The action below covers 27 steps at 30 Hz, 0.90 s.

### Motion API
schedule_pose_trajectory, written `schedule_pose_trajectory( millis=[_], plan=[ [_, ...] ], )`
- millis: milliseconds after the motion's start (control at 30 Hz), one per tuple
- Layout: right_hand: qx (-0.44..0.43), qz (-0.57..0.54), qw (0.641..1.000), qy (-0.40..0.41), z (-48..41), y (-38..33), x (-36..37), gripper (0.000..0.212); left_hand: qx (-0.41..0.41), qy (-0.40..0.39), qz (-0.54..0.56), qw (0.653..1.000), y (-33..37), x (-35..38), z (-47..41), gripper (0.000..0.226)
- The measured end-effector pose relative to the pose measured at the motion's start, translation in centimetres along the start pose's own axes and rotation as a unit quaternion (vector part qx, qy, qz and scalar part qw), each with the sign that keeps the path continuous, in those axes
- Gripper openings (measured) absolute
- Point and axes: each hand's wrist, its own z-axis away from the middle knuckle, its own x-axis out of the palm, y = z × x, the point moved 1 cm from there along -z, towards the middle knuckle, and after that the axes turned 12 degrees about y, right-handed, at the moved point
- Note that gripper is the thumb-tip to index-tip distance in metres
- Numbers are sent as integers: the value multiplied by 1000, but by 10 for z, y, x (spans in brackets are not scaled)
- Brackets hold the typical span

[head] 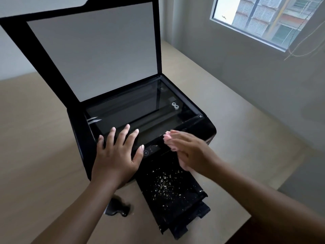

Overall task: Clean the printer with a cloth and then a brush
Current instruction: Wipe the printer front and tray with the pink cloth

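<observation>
Nearest to me, a small black object (117,206) lies on the table (44,138) just left of the printer's pulled-out paper tray (175,196); it is too blurred for me to say whether it is the brush. The tray juts toward me over the table's near edge, and its dark surface is scattered with pale crumbs (163,184). Above the tray's left side I see my left hand (119,154), flat and open with fingers spread, pressing on the near left front of the black printer (202,131), fingertips reaching the near edge of the scanner glass (133,106) and thumb just beside the control panel buttons (148,151). To the right, my right hand (186,150) is motion-blurred and hovers over the printer's near front edge, right of the buttons; its grip is closed around a pink cloth (167,136), a bit of which pokes out past the fingertips toward the glass, with more showing under the palm. Farther back, the glass lies bare and dark, with two small white rings (175,105) visible at its far right. Behind it, the scanner lid (95,50) stands raised and tilted back, its pale inner pad facing me. Beyond the table, at the far right, a window (267,20) in the grey wall shows a building outside.
</observation>
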Motion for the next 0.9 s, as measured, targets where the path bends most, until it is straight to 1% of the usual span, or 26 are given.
schedule_pose_trajectory(
  millis=[67,100,167,267,300,367,400,433,467,500,533,567,600,633,667,700,733,767,800,833,867,900],
  plan=[
    [107,-13,993,53,-10,10,-8,46,-1,3,0,1000,1,0,-1,65],
    [130,-1,989,72,-16,8,-4,44,-3,3,-1,1000,-1,1,-1,65],
    [109,13,992,65,-23,-12,14,46,-2,0,-6,1000,-2,2,-1,65],
    [48,-60,997,-19,-15,-48,31,45,-3,-3,-8,1000,-2,3,-1,67],
    [42,-88,994,-41,-12,-52,23,42,-3,-4,-7,1000,-2,2,-1,67],
    [78,-112,988,-68,-11,-40,-1,35,-4,-2,-5,1000,-2,1,0,67],
    [108,-95,989,-44,-13,-25,-13,34,-4,-1,-3,1000,-2,1,0,67],
    [138,-50,989,11,-17,-5,-24,36,-3,0,-1,1000,-2,2,-1,66],
    [169,8,983,71,-20,18,-32,39,-3,1,1,1000,-2,2,-1,66],
    [205,54,971,113,-22,35,-35,40,-2,2,1,1000,-2,2,-1,65],
    [237,80,959,131,-23,44,-32,40,-2,2,0,1000,-1,2,-1,65],
    [250,92,955,132,-24,44,-25,41,-2,1,-1,1000,-1,2,-1,65],
    [228,91,962,118,-21,39,-17,43,-2,-1,-3,1000,-1,2,-1,65],
    [182,80,976,84,-16,30,-11,44,-3,-2,-4,1000,-2,2,-1,66],
    [119,65,990,39,-10,22,-11,45,-3,-3,-4,1000,-2,2,-1,66],
    [66,59,996,-12,-6,17,-15,45,-2,-2,-4,1000,-2,2,0,67],
    [41,67,996,-40,-7,25,-21,44,-2,-2,-5,1000,-2,1,0,67],
    [61,80,994,-36,-12,39,-27,42,-2,-1,-5,1000,-2,1,0,67],
    [126,86,988,14,-19,52,-32,41,-2,-1,-4,1000,-2,1,0,67],
    [204,88,973,70,-24,61,-33,40,-2,0,-2,1000,-2,2,0,67],
    [260,101,955,105,-25,64,-29,41,-2,1,-1,1000,-2,2,0,67],
    [266,118,950,117,-26,57,-21,43,-2,2,-2,1000,-2,2,0,66]
  ],
)
